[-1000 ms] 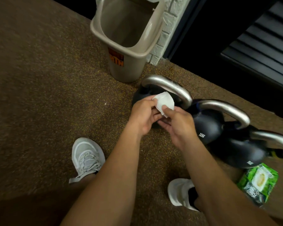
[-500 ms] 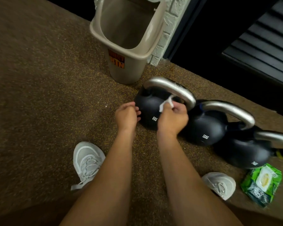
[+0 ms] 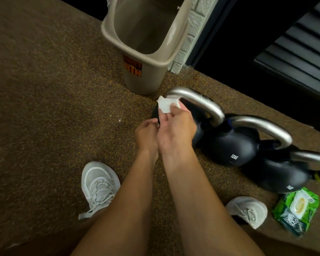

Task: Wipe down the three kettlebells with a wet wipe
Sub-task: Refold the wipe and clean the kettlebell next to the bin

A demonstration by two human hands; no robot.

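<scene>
Three black kettlebells with silver handles stand in a row on the floor: the first kettlebell, the second kettlebell marked 12KG, and the third kettlebell. My right hand pinches a white wet wipe against the left end of the first kettlebell's handle. My left hand sits close beside the right one at the bell's left side, with its fingers loosely curled and holding nothing. My hands hide most of the first bell's body.
A beige waste bin stands just behind the first kettlebell, against a white brick corner. A green wipes pack lies at the right, near my right shoe. My left shoe is on the speckled floor.
My right hand has carried the wipe up and left, from under the handle's arch to its left end. My left hand has moved in beside the right hand.
</scene>
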